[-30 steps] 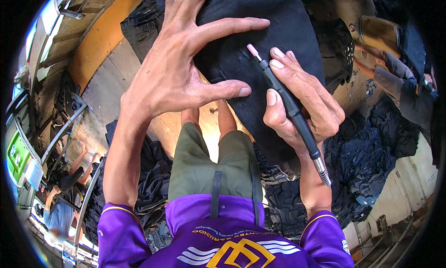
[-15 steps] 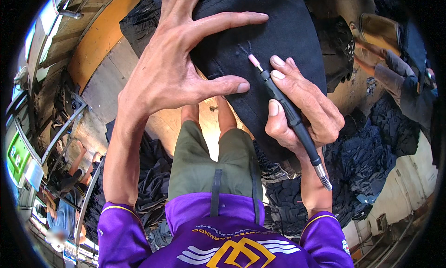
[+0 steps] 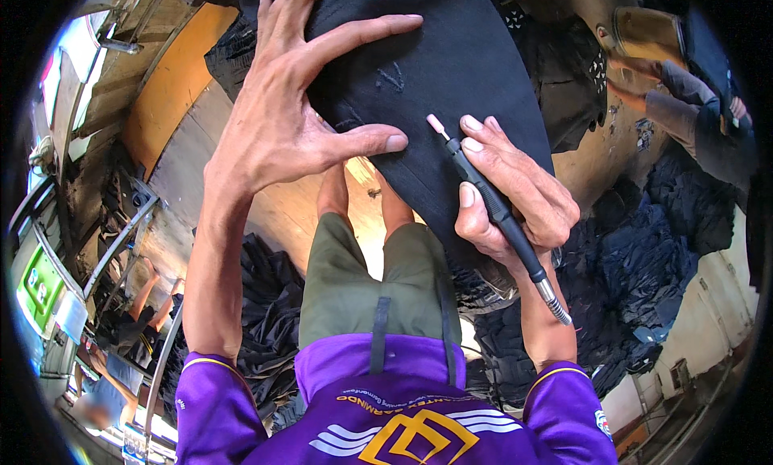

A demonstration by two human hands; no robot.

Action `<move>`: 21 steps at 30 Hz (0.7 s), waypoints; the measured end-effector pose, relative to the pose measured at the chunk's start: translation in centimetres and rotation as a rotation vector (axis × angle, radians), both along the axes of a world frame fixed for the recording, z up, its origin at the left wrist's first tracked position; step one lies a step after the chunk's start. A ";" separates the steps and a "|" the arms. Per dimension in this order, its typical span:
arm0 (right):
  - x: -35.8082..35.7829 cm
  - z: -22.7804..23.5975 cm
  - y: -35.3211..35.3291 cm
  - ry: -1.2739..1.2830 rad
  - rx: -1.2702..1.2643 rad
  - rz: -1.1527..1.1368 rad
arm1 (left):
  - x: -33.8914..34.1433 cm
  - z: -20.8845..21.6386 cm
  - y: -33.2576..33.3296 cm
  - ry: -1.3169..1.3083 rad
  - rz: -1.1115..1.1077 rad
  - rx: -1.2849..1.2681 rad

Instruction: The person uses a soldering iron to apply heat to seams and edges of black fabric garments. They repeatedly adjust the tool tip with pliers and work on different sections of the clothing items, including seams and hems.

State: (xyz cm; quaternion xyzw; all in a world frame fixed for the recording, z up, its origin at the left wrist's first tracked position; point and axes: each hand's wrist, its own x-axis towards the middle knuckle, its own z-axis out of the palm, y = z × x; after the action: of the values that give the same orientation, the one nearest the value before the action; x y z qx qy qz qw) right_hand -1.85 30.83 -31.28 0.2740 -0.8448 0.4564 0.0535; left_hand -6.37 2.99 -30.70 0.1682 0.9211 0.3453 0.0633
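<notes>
Dark denim cloth [image 3: 459,62], apparently part of a garment, is spread in front of me. A short V-shaped scuff [image 3: 391,78] shows on its surface. Across the cloth's left part lies my left hand [image 3: 282,123], thumb and fingers spread wide around the scuff. My right hand [image 3: 527,195] grips a slim black rotary grinder handpiece [image 3: 493,198] like a pen. The tool's pink grinding tip [image 3: 436,125] points up and left, below and right of the scuff; I cannot tell whether it touches the cloth. A metal spring [image 3: 554,302] forms its rear end.
Heaps of dark garments [image 3: 628,264] lie at the right, with another dark pile [image 3: 274,304] at the left. A dark garment [image 3: 564,78] hangs beyond the cloth. A person [image 3: 676,103] is at the far right, another [image 3: 117,376] at the lower left. A metal frame [image 3: 121,231] stands left.
The grinder tip has moved down, away from the scuff, which shows more fully now. Cloth and left hand appear shifted slightly left in the picture.
</notes>
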 end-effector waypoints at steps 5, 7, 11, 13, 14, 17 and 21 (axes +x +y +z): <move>0.7 0.1 0.2 -0.024 -0.023 -0.009 | 0.2 -0.2 0.0 -0.007 0.016 0.022; 0.9 0.2 0.4 -0.026 -0.022 -0.005 | 0.2 -0.3 0.0 -0.005 0.009 -0.003; 1.4 0.0 1.0 -0.037 -0.032 0.013 | 0.1 -0.3 0.0 0.007 -0.001 -0.005; 1.7 -0.1 1.3 -0.041 -0.026 -0.019 | 0.2 -0.1 0.1 -0.011 0.009 -0.014; 1.9 -0.1 1.4 -0.047 -0.024 -0.035 | 0.2 -0.1 0.1 -0.018 0.012 -0.017; 2.3 0.1 1.6 -0.077 -0.022 -0.036 | 0.2 0.1 0.2 -0.028 0.013 -0.022; 1.8 0.9 1.7 -0.089 -0.013 0.024 | 0.2 0.0 0.2 -0.027 0.019 -0.020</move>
State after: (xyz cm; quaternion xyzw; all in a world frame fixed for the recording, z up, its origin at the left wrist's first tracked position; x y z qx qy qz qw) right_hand -0.02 32.57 -30.35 0.2634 -0.8401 0.4741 0.0120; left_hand -6.15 3.14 -30.69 0.1541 0.9252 0.3387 0.0741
